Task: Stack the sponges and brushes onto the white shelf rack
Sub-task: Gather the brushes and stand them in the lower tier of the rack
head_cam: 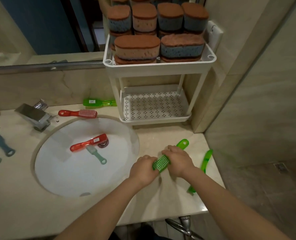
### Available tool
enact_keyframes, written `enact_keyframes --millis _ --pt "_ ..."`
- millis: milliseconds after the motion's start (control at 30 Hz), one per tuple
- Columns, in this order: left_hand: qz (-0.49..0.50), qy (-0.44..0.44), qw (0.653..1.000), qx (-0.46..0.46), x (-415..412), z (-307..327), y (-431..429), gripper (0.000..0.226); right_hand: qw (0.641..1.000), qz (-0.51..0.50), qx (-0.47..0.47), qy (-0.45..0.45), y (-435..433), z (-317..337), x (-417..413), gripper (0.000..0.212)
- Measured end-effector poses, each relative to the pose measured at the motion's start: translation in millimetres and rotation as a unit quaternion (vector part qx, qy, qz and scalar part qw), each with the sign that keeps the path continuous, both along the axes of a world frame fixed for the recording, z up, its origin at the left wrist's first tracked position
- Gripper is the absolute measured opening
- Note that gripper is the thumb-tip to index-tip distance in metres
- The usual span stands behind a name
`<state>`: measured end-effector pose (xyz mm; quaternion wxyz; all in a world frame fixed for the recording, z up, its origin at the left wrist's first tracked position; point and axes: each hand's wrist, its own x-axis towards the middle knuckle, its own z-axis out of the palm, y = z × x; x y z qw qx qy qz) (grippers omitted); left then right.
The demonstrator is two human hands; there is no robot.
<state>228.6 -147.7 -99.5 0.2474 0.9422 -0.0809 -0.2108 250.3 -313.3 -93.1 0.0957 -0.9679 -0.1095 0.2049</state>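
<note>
A green brush lies bristles up on the counter right of the sink, its handle pointing up toward the rack. My left hand grips its head end and my right hand grips its middle. The white shelf rack stands at the back; its top tier holds several stacked brown-topped sponges, and its perforated bottom tier holds nothing. Loose brushes: another green brush right of my hands, a green brush and a red brush behind the sink, a red brush and a teal brush in the basin.
The round white sink fills the counter's middle, with a chrome faucet behind it. Blue and teal brushes lie at the far left. The counter edge drops off at the right and front; a mirror and tiled walls close the back.
</note>
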Motion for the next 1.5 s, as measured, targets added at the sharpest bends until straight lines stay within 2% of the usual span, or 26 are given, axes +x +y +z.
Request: enact_keyframes --millis 133,267,367,433,533,600,667,767,867,967,1067,1167,1333,1500 --pt "0.009 0.014 1.000 -0.016 -0.2 -3.8 -0.9 0.048 0.998 0.019 -0.024 -0.061 2.8 -6.1 -6.9 0.046" --pt "0.040 0.023 0.998 -0.040 1.1 -5.8 -0.5 0.049 0.997 0.026 -0.035 -0.071 3.9 -9.8 -8.0 0.038" --pt "0.116 0.020 0.985 -0.128 8.4 -0.6 -2.5 0.045 0.995 -0.026 0.036 -0.092 1.2 -4.6 -5.2 0.031" --pt "0.190 0.034 0.952 -0.237 16.0 7.8 -6.6 0.041 0.981 -0.090 0.119 -0.126 0.2 2.9 -2.1 0.027" --pt "0.283 0.105 0.871 -0.386 27.4 25.6 -16.2 0.035 0.930 -0.227 0.262 -0.121 2.7 18.6 2.6 0.027" --pt "0.287 0.155 0.841 -0.432 33.4 35.8 -23.5 0.021 0.896 -0.265 0.337 -0.115 5.0 25.7 5.7 0.029" --pt "0.280 0.193 0.814 -0.471 35.0 43.3 -32.1 0.017 0.874 -0.275 0.387 -0.102 5.5 32.5 6.3 0.030" --pt "0.307 0.210 0.792 -0.485 36.8 45.7 -44.2 0.025 0.873 -0.252 0.413 -0.060 -1.8 39.6 4.4 0.032" --pt "0.339 0.217 0.778 -0.482 40.3 43.9 -56.0 0.025 0.895 -0.228 0.384 -0.011 -14.7 42.5 -0.5 0.027" --pt "0.364 0.200 0.792 -0.447 42.1 37.2 -67.0 0.023 0.911 -0.230 0.344 -0.006 -32.5 40.9 -9.4 0.026" --pt "0.368 0.217 0.773 -0.469 38.5 32.3 -77.8 0.023 0.960 -0.198 0.192 -0.053 -56.0 39.5 -19.6 0.034" --pt "0.339 0.242 0.794 -0.442 31.9 28.7 -88.3 0.028 0.988 -0.141 0.060 0.006 -73.1 39.0 -29.3 0.046" --pt "0.317 0.270 0.810 -0.412 17.0 25.9 -100.0 0.029 0.990 -0.025 -0.072 0.119 -80.3 31.7 -47.7 0.055" --pt "0.308 0.278 0.822 -0.390 10.3 23.2 -96.1 0.031 0.987 0.010 -0.135 0.088 -78.1 25.8 -58.0 0.049"
